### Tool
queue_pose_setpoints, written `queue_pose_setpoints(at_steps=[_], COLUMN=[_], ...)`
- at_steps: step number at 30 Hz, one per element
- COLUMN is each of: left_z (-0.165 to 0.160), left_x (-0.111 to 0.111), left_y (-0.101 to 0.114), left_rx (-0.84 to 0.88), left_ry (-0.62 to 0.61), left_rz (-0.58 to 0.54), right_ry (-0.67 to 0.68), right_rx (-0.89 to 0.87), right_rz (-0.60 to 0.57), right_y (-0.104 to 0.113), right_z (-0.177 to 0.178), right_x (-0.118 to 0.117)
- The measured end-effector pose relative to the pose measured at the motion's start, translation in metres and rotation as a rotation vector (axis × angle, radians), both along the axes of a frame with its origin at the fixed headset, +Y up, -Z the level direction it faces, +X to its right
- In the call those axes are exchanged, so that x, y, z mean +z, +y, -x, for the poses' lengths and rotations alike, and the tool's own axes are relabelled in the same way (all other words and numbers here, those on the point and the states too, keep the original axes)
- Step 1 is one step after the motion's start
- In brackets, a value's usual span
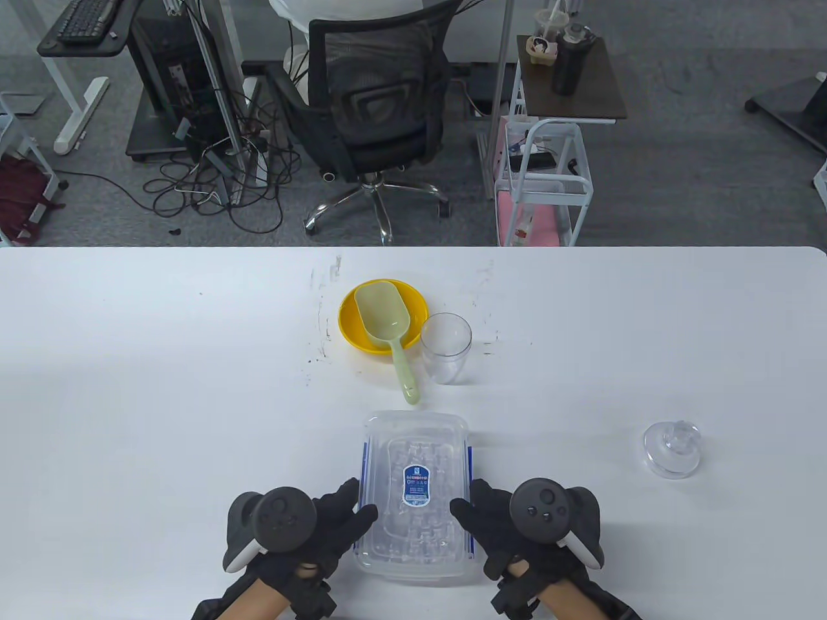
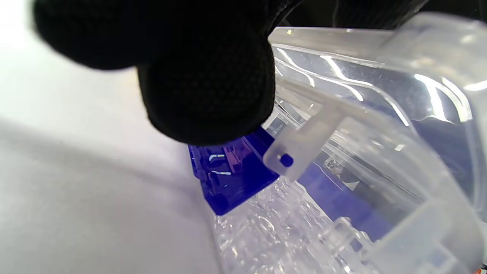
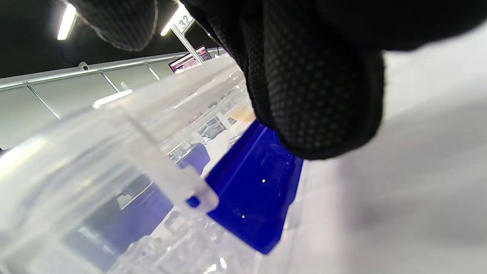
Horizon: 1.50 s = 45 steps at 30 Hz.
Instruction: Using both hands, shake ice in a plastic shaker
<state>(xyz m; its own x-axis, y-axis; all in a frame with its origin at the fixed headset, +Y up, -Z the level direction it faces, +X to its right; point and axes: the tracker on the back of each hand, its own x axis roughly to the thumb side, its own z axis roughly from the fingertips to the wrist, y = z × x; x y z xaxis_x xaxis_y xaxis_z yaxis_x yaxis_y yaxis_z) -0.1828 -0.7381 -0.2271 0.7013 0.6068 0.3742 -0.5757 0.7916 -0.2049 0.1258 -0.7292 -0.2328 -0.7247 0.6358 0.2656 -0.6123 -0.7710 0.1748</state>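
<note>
both hands were at the clear lidded ice box (image 1: 417,494), near the table's six o'clock edge. the left hand (image 1: 303,529) lay along its nine o'clock side, a fingertip (image 2: 207,91) on the blue side clasp (image 2: 232,175). the right hand (image 1: 517,526) mirrored it at three o'clock, a fingertip (image 3: 319,95) over the other blue clasp (image 3: 255,190). each hand looked loosely spread and pressed against the box rather than closed around it; whether either clasp was undone, i could not tell.

the shaker cup (image 1: 446,347) stood open and apparently empty at twelve o'clock of the box, just beside the yellow bowl (image 1: 352,323) holding the pale green scoop (image 1: 387,323). its clear domed lid (image 1: 672,449) sat well apart at three o'clock.

judging by its look, the cup would be light, stiff and slick, slicker once cold and wet. best gripped around the wall with one palm capping the lid.

the ice (image 2: 266,232) showed only as a glassy blur through the plastic. the wrist views were mostly blocked by glove, and the thumbs were hard to place.
</note>
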Motion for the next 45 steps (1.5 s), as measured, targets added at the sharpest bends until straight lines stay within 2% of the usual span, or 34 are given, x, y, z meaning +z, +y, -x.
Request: queue_pose_setpoints(at_steps=[5,9,14,19,22,24,27,29,31,34,36,40,45], left_z=[0.0,-0.001,-0.002,0.001,0.011,0.017,0.022,0.023,0.019,0.02,0.026,0.061,0.107], left_x=[-0.001,0.0,0.002,0.002,0.0,-0.004,-0.01,-0.016,-0.019,-0.02,-0.023,-0.027,-0.034], left_y=[-0.002,-0.002,0.0,0.004,0.011,0.011,0.005,-0.001,-0.007,-0.009,-0.003,0.02,0.025], left_rx=[-0.003,-0.01,-0.036,-0.014,0.148,0.29,0.546,0.768,0.988,1.117,1.119,1.165,1.201], left_ry=[-0.005,-0.01,-0.013,0.009,0.051,0.034,-0.027,-0.122,-0.246,-0.266,-0.283,-0.176,-0.014], left_rz=[0.012,-0.003,-0.028,-0.049,-0.058,-0.036,0.084,0.149,0.293,0.321,0.284,0.094,0.0], right_ry=[0.004,0.0,0.0,-0.01,0.007,0.021,0.061,0.075,0.1,0.124,0.123,0.073,0.101], right_rx=[-0.041,-0.022,0.086,0.015,-0.11,-0.182,-0.237,-0.255,-0.289,-0.305,-0.236,0.185,0.313], right_rz=[0.04,0.019,-0.108,-0.24,-0.296,-0.311,-0.357,-0.385,-0.418,-0.411,-0.374,-0.336,-0.282], right_y=[0.0,0.001,0.01,0.025,0.03,0.031,0.034,0.036,0.039,0.038,0.033,0.016,0.008], right_z=[-0.001,0.0,0.007,0.005,0.001,-0.001,0.0,0.0,0.0,0.002,0.005,0.013,0.024], right_x=[0.0,0.002,0.01,0.018,0.019,0.02,0.022,0.024,0.025,0.025,0.023,0.015,0.016])
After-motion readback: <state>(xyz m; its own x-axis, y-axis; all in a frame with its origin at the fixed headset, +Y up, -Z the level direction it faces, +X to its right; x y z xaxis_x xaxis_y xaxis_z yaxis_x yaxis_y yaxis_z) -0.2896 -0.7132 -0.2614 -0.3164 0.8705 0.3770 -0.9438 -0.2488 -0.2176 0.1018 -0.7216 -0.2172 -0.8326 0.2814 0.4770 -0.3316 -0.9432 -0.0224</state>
